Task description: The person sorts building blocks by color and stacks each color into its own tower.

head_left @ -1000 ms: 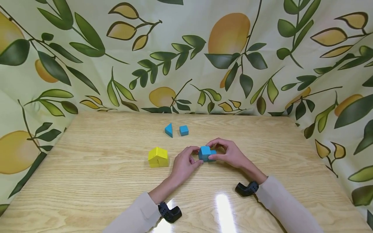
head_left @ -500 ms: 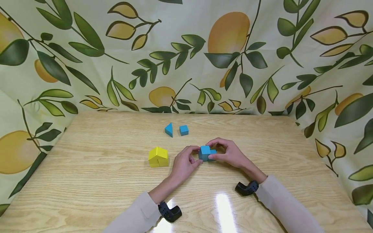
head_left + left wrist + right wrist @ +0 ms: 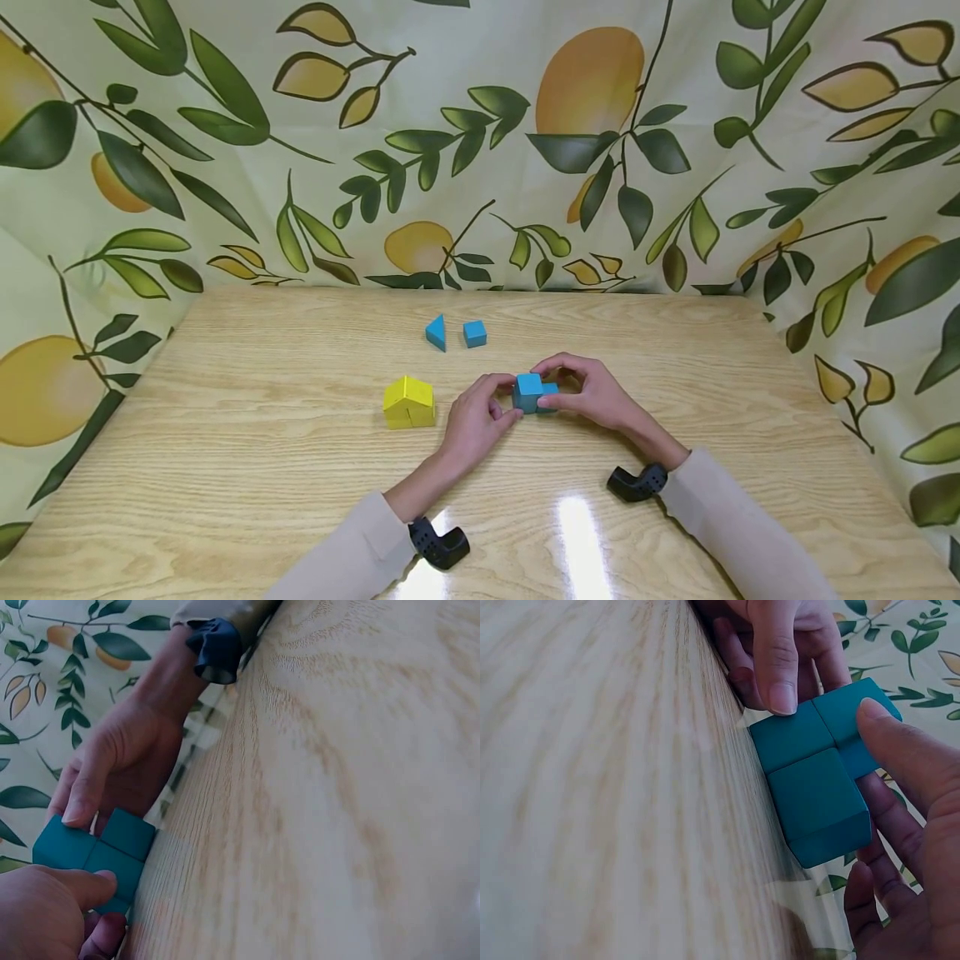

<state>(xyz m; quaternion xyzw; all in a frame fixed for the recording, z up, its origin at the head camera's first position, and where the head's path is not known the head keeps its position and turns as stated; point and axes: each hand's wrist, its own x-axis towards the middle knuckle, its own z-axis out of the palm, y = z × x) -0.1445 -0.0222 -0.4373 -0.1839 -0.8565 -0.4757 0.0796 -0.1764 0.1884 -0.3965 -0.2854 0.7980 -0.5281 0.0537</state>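
Three blue toy cubes make a small stepped stack on the table. Two sit side by side on the wood: a lower left cube (image 3: 789,739) and a lower right cube (image 3: 821,795). On the left one rests the top cube (image 3: 528,383), its faces lined up with the cube below. My right hand (image 3: 592,392) pinches this top cube between thumb and fingers. The left hand (image 3: 472,421) grips the lower left cube, thumb on the near face and fingers behind. Seen from the left wrist, my left thumb (image 3: 97,883) lies on that lower cube; its far side is hidden.
A yellow house-shaped stack of blocks (image 3: 408,404) stands left of my left hand. Farther back lie a blue triangular block (image 3: 437,333) and another blue cube (image 3: 475,334). A curtain printed with fruit and leaves (image 3: 465,50) borders the wooden table (image 3: 262,467).
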